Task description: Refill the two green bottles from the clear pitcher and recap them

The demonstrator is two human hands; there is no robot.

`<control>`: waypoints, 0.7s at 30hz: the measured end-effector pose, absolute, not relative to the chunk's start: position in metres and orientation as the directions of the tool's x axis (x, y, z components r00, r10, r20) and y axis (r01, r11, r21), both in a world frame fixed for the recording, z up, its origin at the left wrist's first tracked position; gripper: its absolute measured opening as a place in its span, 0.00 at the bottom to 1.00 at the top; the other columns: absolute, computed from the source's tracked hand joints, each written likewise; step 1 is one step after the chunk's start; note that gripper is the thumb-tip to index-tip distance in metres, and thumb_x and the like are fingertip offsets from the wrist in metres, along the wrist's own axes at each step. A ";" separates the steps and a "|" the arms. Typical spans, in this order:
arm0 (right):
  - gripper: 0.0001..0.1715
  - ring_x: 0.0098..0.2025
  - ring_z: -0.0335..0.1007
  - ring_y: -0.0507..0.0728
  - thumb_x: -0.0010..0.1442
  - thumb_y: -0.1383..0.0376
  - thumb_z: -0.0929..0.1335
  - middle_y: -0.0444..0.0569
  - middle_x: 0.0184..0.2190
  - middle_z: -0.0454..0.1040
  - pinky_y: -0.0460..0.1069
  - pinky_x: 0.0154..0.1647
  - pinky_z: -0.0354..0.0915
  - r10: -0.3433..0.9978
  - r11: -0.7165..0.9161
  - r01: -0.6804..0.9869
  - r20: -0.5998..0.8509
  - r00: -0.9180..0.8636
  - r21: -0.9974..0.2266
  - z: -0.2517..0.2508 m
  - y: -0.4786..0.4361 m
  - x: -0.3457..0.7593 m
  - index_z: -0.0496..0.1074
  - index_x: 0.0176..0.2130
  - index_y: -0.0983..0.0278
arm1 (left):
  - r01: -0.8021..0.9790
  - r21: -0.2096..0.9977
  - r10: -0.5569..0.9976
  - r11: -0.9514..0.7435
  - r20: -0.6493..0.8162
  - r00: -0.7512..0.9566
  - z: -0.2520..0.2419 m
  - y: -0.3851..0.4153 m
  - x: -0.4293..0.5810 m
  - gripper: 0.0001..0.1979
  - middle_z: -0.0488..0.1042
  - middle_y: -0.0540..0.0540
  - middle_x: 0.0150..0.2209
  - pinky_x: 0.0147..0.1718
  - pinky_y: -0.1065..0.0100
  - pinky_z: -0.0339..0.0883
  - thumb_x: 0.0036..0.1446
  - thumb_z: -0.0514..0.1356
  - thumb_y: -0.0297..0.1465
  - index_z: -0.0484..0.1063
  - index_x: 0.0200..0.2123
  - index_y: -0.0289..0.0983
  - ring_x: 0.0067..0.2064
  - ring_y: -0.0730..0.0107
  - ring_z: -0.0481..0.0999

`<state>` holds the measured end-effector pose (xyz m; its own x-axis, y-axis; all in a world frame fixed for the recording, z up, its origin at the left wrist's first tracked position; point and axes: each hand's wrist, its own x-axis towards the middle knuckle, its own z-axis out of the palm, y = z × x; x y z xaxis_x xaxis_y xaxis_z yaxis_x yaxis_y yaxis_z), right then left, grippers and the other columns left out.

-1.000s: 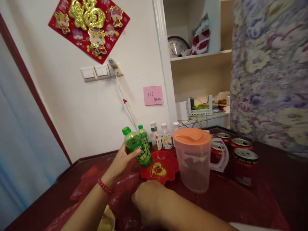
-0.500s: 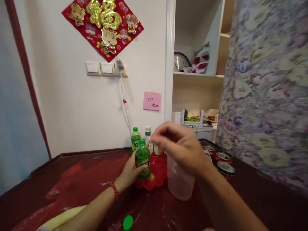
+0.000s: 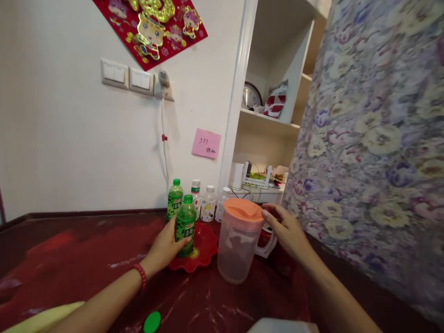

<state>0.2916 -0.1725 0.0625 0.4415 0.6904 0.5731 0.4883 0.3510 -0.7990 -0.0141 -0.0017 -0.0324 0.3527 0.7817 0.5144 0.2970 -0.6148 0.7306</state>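
My left hand (image 3: 165,247) is wrapped round a green bottle (image 3: 185,224) that stands upright on a red scalloped dish (image 3: 203,249). A clear plastic jug (image 3: 238,245) with an orange lid (image 3: 243,208) stands just right of the dish. My right hand (image 3: 286,230) is at the jug's white handle, fingers curled beside the lid's rim. A loose green cap (image 3: 152,322) lies on the table near me.
A second green bottle (image 3: 174,199) and three small white-capped bottles (image 3: 208,202) line the wall. A flowered cloth (image 3: 374,138) hangs close on the right. Red plastic sheet covers the dark table (image 3: 69,259). Shelves hold a clock (image 3: 250,96).
My right hand came down from in front of the jug to its handle. The left hand kept the green bottle on the dish. The camera turned slightly left.
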 end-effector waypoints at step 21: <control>0.44 0.21 0.51 0.49 0.39 0.30 0.77 0.38 0.19 0.55 0.44 0.19 0.56 0.558 0.393 0.128 0.346 0.754 -0.911 0.020 -0.158 0.269 0.61 0.25 0.62 | 0.331 0.776 0.840 -0.537 0.452 0.301 -0.047 -0.009 -0.014 0.41 0.67 0.30 0.66 0.67 0.45 0.58 0.47 0.66 0.31 0.60 0.65 0.34 0.68 0.42 0.66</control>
